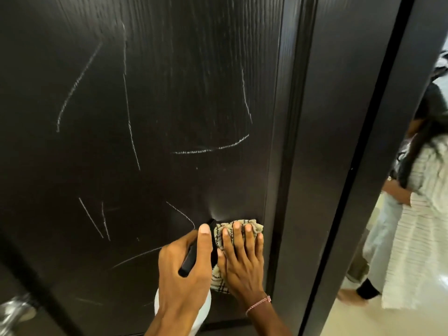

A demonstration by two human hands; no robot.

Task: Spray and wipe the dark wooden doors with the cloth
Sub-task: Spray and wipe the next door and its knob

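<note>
A dark wooden door (pixel 145 117) fills most of the head view, marked with several pale chalk-like lines. My left hand (pixel 184 270) grips a spray bottle (pixel 206 301) with a black trigger head and white body, its nozzle pointed at the door's lower panel. A faint mist shows at the nozzle. My right hand (pixel 242 260) presses a beige cloth (pixel 252 226) with dark zigzag stripes flat against the door, just right of the nozzle. The fingers are spread over the cloth.
The dark door frame (pixel 327 166) runs up the right side. Past it, a person in a white striped garment (pixel 417 214) stands on a pale tiled floor (pixel 358 318). A metal handle (pixel 17 309) glints at the lower left.
</note>
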